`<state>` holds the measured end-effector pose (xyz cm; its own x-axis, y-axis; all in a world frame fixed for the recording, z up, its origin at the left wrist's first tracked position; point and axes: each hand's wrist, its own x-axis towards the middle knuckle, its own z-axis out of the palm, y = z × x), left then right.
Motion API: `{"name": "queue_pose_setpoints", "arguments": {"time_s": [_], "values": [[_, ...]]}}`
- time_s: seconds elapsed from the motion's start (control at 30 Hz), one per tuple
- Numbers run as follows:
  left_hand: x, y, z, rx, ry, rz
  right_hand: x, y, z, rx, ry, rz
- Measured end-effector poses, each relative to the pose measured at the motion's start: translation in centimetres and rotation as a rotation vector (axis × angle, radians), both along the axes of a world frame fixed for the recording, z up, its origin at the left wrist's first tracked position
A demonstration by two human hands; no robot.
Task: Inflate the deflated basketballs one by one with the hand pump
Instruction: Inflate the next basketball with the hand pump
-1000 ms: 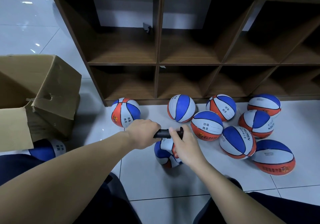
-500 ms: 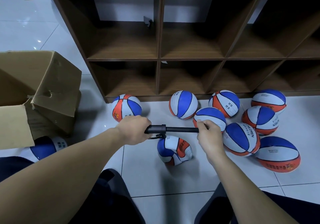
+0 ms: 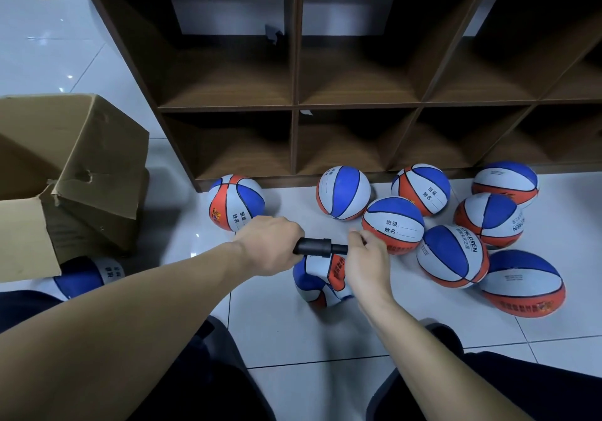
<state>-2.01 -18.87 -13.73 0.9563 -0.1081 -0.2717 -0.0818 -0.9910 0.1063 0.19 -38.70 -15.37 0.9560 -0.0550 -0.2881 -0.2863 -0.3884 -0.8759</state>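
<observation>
We hold the black hand pump (image 3: 317,247) level over the floor: our left hand (image 3: 270,244) has a full grip around one end, and our right hand (image 3: 365,257) has its grip closed on the other end, so only the short middle part shows. Directly under the pump lies the deflated basketball (image 3: 317,282), dented and folded, partly hidden by our right hand. To the right of it, seven round basketballs (image 3: 452,256) lie close together, some touching each other. One more round ball (image 3: 236,202) rests alone to the left, near the corner of the wooden cubby shelf (image 3: 293,104). At the far left stands an open cardboard box (image 3: 75,160), and another blue and white ball (image 3: 84,275) lies partly under its flap. The floor (image 3: 293,329) is white glossy tile with dark joints. Our dark trousers (image 3: 202,384) fill the near edge.
</observation>
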Motion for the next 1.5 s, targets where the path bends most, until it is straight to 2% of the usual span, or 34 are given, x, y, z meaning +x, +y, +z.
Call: {"name": "queue_pose_setpoints", "arguments": {"time_s": [0.43, 0.67, 0.83, 1.1, 1.5], "values": [[-0.2, -0.4, 0.0, -0.001, -0.026, -0.033, 0.1, 0.2, -0.2, -0.003, 0.010, 0.037], [-0.1, 2.1, -0.3, -0.002, -0.007, 0.060, 3.4, -4.6, 0.1, 0.032, 0.069, -0.167], [-0.1, 1.5, -0.4, -0.003, 0.006, 0.070, 2.9, -4.1, -0.1, 0.015, 0.045, -0.224], [-0.3, -0.3, -0.1, -0.019, 0.025, 0.042, 1.0, -1.3, 0.5, -0.051, -0.075, -0.106], [-0.8, -3.3, -0.3, -0.087, 0.021, 0.034, -0.3, 0.1, -0.1, -0.028, -0.031, 0.006]]}}
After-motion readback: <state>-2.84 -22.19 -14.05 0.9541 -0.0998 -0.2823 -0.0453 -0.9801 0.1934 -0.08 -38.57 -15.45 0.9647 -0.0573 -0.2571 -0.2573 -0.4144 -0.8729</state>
